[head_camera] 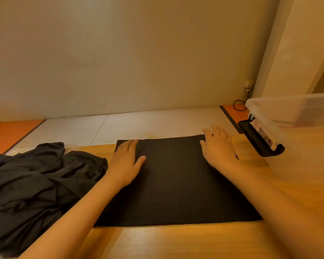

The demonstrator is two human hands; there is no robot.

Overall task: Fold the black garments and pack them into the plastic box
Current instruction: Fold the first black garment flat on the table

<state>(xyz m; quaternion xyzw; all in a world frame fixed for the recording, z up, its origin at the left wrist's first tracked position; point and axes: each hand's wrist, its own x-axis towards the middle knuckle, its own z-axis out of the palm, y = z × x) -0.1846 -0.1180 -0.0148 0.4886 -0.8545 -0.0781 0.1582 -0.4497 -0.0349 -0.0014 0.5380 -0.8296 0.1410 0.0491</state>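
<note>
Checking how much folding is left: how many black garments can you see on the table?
2 that I can tell apart: a folded garment lying flat at centre, and a crumpled heap to its left. The heap may hide more.

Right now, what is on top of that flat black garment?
The folded black garment bears only two flat hands: left hand near its far left corner, right hand at its far right corner. The wooden table shows around it, hidden beneath.
</note>
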